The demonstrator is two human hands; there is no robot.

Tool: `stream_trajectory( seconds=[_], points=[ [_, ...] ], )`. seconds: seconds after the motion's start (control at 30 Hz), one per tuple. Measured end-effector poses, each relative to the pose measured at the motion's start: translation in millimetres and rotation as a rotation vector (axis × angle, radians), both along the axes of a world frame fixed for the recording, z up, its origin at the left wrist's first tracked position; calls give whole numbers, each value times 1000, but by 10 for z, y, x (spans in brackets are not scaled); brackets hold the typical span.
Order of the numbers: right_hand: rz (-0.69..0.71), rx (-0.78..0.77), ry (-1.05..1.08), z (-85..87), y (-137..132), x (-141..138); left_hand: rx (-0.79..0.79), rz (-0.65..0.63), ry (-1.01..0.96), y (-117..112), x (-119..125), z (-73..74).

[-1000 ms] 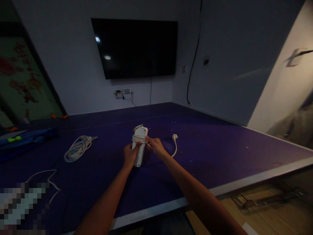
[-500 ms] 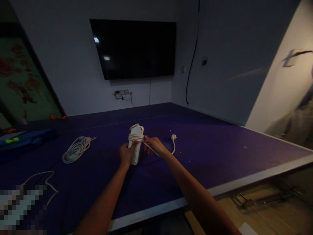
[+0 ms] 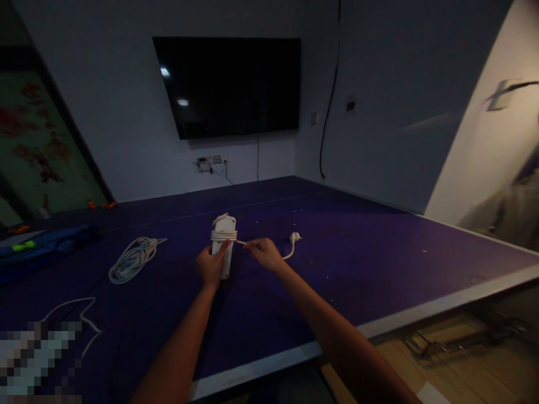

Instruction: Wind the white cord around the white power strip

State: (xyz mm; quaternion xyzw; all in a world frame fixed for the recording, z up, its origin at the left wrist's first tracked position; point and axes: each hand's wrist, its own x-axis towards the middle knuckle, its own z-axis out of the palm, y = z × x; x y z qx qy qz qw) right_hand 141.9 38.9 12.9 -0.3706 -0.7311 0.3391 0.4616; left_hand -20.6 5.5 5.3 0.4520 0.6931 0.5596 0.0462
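My left hand (image 3: 209,265) grips a white power strip (image 3: 223,231), held upright over the purple table (image 3: 337,264). Several turns of its white cord are wound around the strip's middle. My right hand (image 3: 263,253) pinches the cord (image 3: 242,243) just to the right of the strip and holds it taut. The rest of the cord trails right on the table and ends in a white plug (image 3: 295,237).
A coiled white cable bundle (image 3: 133,258) lies on the table to the left, and a loose white cable (image 3: 80,314) nearer me. A blue object (image 3: 46,241) sits at the far left. A wall-mounted black screen (image 3: 231,84) hangs behind; the table's white edge (image 3: 421,311) runs at right.
The strip and both hands have shifted left. My right hand has drawn away from the strip, pulling a short length of cord taut. The plug end has slid slightly closer.
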Motion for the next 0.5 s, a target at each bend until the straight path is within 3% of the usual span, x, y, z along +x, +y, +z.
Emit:
stream_trajectory(
  seconds=[0.2, 0.5],
  points=[
    [188, 47, 12, -3, -164, -103, -73, 176, 306, -83, 29, 21],
    [175, -29, 44, -77, -185, -171, 8, 124, 588, -44, 20, -104]
  ],
)
